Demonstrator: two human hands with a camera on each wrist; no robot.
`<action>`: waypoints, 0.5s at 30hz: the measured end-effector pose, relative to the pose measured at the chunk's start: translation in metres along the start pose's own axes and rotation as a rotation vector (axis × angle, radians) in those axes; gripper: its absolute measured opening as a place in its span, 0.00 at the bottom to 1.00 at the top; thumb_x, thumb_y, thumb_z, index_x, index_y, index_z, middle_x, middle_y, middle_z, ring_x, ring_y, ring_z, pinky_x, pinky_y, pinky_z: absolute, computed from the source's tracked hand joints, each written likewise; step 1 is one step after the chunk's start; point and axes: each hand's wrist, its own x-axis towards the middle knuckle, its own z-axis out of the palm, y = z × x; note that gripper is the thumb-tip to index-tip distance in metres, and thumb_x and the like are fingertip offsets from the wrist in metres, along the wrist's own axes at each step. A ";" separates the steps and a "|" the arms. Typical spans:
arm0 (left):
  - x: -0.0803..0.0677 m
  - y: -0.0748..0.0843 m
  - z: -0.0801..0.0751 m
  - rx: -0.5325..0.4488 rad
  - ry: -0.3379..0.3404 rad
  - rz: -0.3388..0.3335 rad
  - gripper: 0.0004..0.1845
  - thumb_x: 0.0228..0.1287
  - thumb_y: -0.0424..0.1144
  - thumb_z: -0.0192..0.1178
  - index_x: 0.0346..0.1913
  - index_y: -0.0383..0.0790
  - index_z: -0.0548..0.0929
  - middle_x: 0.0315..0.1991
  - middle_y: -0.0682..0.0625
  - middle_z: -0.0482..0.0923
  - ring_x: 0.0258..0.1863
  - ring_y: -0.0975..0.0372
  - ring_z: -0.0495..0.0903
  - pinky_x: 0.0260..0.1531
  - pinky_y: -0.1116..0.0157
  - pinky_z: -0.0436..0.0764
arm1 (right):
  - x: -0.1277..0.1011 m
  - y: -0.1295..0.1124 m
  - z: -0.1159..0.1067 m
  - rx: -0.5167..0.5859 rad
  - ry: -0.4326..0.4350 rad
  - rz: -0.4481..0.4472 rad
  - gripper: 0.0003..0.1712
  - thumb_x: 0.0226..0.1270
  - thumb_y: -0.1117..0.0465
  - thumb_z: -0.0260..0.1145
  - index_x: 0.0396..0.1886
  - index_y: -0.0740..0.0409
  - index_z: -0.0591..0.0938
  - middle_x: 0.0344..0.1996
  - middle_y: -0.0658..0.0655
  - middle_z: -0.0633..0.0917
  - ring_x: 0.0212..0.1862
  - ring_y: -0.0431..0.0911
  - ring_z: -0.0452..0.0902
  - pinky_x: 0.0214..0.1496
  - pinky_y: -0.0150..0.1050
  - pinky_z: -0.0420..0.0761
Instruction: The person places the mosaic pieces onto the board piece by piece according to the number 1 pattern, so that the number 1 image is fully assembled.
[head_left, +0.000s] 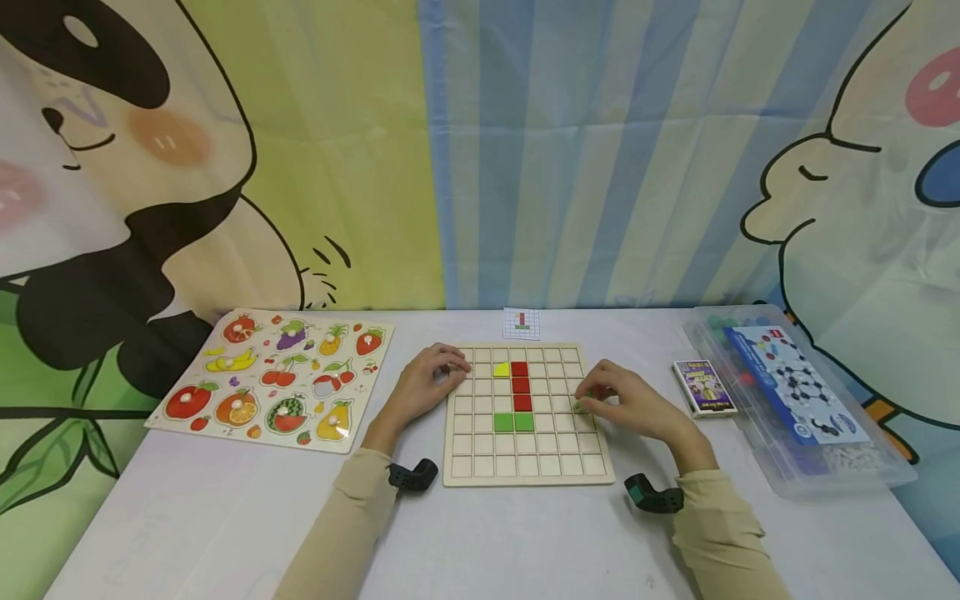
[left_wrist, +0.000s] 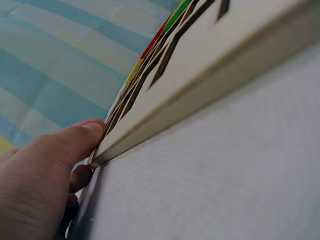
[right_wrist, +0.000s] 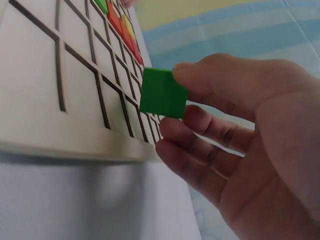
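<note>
A square wooden grid board lies on the white table between the hands. My left hand holds its upper left edge, the thumb on top and the curled fingers against the side. Over the board's right columns, my right hand pinches a small green square tile between thumb and fingers. Three red tiles stand in a column on the grid, with a yellow piece left of the top one. Two green tiles sit side by side below the reds.
Behind the board lies a small pattern card. A fruit puzzle board is on the left. To the right are a small card box and a clear plastic case with a blue-and-white booklet on it. A printed curtain hangs behind the table.
</note>
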 end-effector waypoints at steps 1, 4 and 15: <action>0.000 0.000 0.000 0.000 0.000 -0.001 0.05 0.62 0.39 0.62 0.39 0.51 0.85 0.49 0.54 0.79 0.43 0.64 0.76 0.45 0.61 0.74 | 0.001 -0.001 0.002 0.015 -0.007 -0.007 0.07 0.64 0.58 0.65 0.40 0.53 0.82 0.37 0.50 0.76 0.38 0.38 0.72 0.45 0.41 0.78; 0.000 0.000 0.000 0.001 0.002 -0.002 0.04 0.62 0.39 0.62 0.39 0.50 0.85 0.49 0.54 0.79 0.43 0.63 0.76 0.45 0.60 0.74 | 0.004 -0.006 0.007 0.047 -0.024 -0.030 0.08 0.64 0.58 0.65 0.41 0.54 0.82 0.39 0.51 0.77 0.40 0.39 0.74 0.45 0.43 0.78; 0.000 0.002 -0.001 -0.006 -0.008 -0.020 0.04 0.62 0.39 0.62 0.39 0.50 0.85 0.49 0.54 0.79 0.43 0.62 0.75 0.45 0.60 0.74 | 0.010 -0.016 0.020 0.043 -0.043 -0.039 0.06 0.63 0.61 0.65 0.40 0.53 0.81 0.40 0.48 0.77 0.42 0.39 0.76 0.47 0.43 0.80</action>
